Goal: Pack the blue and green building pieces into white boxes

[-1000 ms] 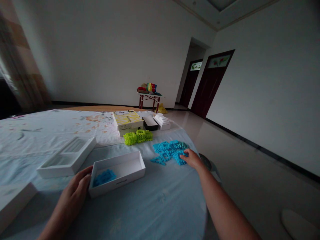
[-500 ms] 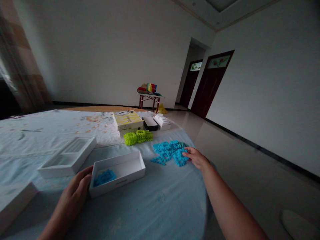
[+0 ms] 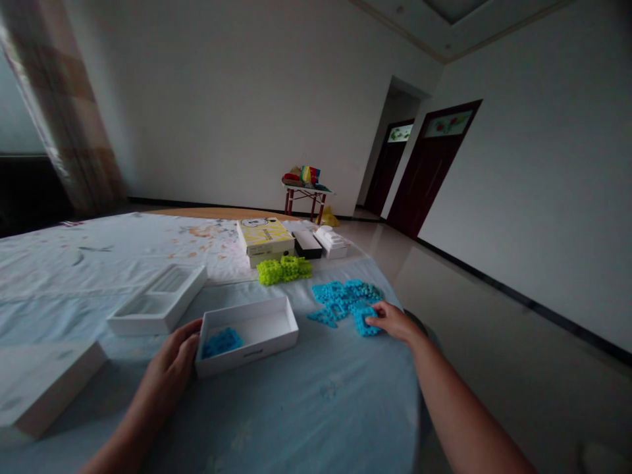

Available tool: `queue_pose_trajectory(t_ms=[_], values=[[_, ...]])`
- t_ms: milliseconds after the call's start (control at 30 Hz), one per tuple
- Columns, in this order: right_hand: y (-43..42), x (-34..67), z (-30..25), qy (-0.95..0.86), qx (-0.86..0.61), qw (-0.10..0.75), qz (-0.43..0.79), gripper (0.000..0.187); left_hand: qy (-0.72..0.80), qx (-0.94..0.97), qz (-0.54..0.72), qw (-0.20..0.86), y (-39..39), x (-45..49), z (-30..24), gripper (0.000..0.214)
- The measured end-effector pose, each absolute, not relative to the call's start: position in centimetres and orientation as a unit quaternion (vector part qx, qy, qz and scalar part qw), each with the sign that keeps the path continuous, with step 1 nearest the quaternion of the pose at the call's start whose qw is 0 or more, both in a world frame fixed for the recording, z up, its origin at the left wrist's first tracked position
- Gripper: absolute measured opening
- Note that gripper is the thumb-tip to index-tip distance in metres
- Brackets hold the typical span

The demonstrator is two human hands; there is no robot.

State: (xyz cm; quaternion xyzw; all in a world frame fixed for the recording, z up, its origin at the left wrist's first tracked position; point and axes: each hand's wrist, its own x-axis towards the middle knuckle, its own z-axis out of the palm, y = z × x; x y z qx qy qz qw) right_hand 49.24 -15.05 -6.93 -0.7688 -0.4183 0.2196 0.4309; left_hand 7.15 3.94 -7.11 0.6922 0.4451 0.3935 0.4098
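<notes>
My left hand (image 3: pixel 174 362) grips the left end of an open white box (image 3: pixel 270 343), thumb and fingers at its wall. Inside that box lies a small blue studded piece (image 3: pixel 222 342) at the left. Over at the table's right side, my right hand (image 3: pixel 390 320) pinches a square blue studded piece (image 3: pixel 364 321) with a hole in its middle. Just beyond it lies a pile of flat blue studded pieces (image 3: pixel 338 294). Bright green studded pieces (image 3: pixel 284 270) sit farther back.
Left of the box stands a white divided tray (image 3: pixel 160 299), with a white box lid (image 3: pixel 47 388) nearer me. A yellow box (image 3: pixel 265 238), a black-sided box (image 3: pixel 307 244) and a white box with white pieces (image 3: pixel 332 241) stand behind. The table's rounded edge runs along the right.
My right hand has drawn the square blue piece slightly toward me, apart from the pile. My left hand stays on the box. The view has turned a little to the left.
</notes>
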Motion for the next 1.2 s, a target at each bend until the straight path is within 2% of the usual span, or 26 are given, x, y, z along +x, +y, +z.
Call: queue_pose_trajectory(t_ms=[233,433,667,833,1033,1200], values=[[-14.5,47.2,-3.6,-0.439,-0.72,0.464,0.271,0.043,0.444,0.692,0.403,0.402,3.8,7.4,-7.5,0.062],[-8.6,37.9,0.7,-0.463,-0.602,0.532,0.375,0.052,0.435,0.688,0.413,0.409,3.7,7.4,-7.9,0.061],[-0.6,26.9,-1.7,-0.551,-0.59,0.416,0.419,0.05,0.425,0.685,0.418,0.419,3.7,7.4,-7.9,0.056],[1.5,25.5,-4.4,-0.605,-0.639,0.313,0.359,0.055,0.424,0.68,0.424,0.422,3.3,7.5,-7.5,0.054],[1.1,26.4,-4.3,-0.662,-0.617,0.281,0.32,0.035,0.439,0.661,0.433,0.427,3.0,7.7,-7.2,0.051],[0.4,26.3,-3.8,-0.684,-0.587,0.262,0.346,0.022,0.433,0.652,0.438,0.442,3.3,7.8,-7.9,0.055]])
